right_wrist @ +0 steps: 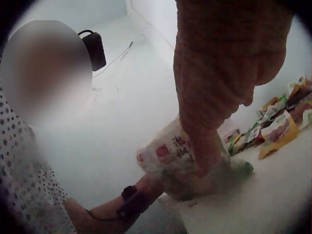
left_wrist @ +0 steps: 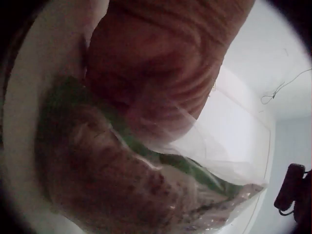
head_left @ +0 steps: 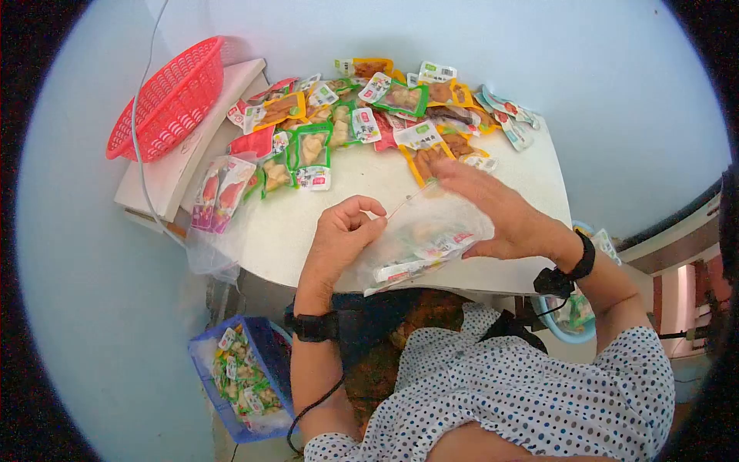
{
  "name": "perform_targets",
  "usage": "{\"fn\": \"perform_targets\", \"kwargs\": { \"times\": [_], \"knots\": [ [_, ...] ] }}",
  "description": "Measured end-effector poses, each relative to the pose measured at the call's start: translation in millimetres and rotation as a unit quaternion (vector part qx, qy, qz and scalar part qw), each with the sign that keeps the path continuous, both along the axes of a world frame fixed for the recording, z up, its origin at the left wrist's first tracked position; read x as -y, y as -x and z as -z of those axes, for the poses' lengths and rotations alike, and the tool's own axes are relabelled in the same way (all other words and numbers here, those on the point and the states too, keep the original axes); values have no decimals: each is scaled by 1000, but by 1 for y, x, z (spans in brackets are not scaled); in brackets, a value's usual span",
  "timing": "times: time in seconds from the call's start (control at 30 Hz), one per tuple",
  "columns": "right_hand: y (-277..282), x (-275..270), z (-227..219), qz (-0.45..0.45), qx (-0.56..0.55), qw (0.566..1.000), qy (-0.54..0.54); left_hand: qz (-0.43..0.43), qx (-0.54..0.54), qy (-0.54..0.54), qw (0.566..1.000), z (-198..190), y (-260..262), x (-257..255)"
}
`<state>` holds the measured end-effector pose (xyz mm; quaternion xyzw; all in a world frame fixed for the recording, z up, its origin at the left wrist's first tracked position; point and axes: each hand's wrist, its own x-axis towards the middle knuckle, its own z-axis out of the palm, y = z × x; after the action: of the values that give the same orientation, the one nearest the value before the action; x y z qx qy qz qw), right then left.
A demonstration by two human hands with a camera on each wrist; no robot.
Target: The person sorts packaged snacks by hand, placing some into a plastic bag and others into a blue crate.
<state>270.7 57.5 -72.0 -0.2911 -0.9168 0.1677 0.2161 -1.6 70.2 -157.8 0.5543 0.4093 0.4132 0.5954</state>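
Partly filled, the clear bag point(head_left: 462, 215) is over the surface's point(head_left: 362, 175) near edge; the left hand point(head_left: 336, 240) pinches its rim, the right hand point(head_left: 512, 219) touches it, fingers fairly straight. Many packets point(head_left: 312, 148) remain outside, towards the far edge.

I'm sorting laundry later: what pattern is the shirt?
White shirt with small blue and grey dots, clearest in the head view.

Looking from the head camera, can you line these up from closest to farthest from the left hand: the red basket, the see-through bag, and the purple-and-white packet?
1. See-through bag: touching the left hand, on its right.
2. Purple-and-white packet: at the table's left edge.
3. Red basket: farther back on the left.
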Motion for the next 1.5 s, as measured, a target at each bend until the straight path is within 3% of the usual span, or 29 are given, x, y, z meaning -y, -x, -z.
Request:
{"fn": "perform_targets", "kwargs": {
  "times": [0.07,0.17,0.27,0.47,0.57,0.8,0.9,0.93,1.0,1.03,1.1,1.13,1.17,1.3,1.4,1.5],
  "knots": [
    [3,-4,10,-54,51,997,-32,-2,2,-7,1000,-1,-1,1],
    [0,-20,40,-119,-15,993,-4,-10,-32,-48,998,3,1,4],
    [-2,-25,49,-64,-74,985,142,-25,-57,-69,996,4,-2,7],
    [-3,-43,48,-111,-45,985,123,-47,-90,-97,990,3,-12,1],
    [-4,-46,48,-94,-25,987,132,-52,-77,-78,993,4,-13,6],
    [-14,-31,42,0,-41,972,231,-46,-13,-69,996,4,-13,11],
    [-39,-24,41,65,-36,954,290,-123,-105,-115,980,15,-14,9],
    [-48,-16,27,91,-49,945,310,-112,-174,-150,967,17,-12,9],
    [-83,-5,21,143,-90,913,370,-65,-174,-190,964,12,-18,8],
    [-105,1,19,184,-54,925,329,-40,-171,-205,963,13,-24,11],
    [-149,27,13,306,-73,896,313,-45,-130,-160,978,22,-31,29],
    [-162,43,6,343,-139,875,311,-55,-83,-76,992,30,-29,33],
    [-170,56,-2,377,-198,851,308,-42,-77,-67,994,36,-26,34],
    [-294,111,15,378,-451,734,338,-48,-65,-29,996,38,-24,40],
    [-349,151,51,425,-528,669,304,-49,-53,-32,997,45,-17,32],
    [-361,188,81,496,-531,620,298,-57,-49,-35,997,45,-15,31]
  ]
}}
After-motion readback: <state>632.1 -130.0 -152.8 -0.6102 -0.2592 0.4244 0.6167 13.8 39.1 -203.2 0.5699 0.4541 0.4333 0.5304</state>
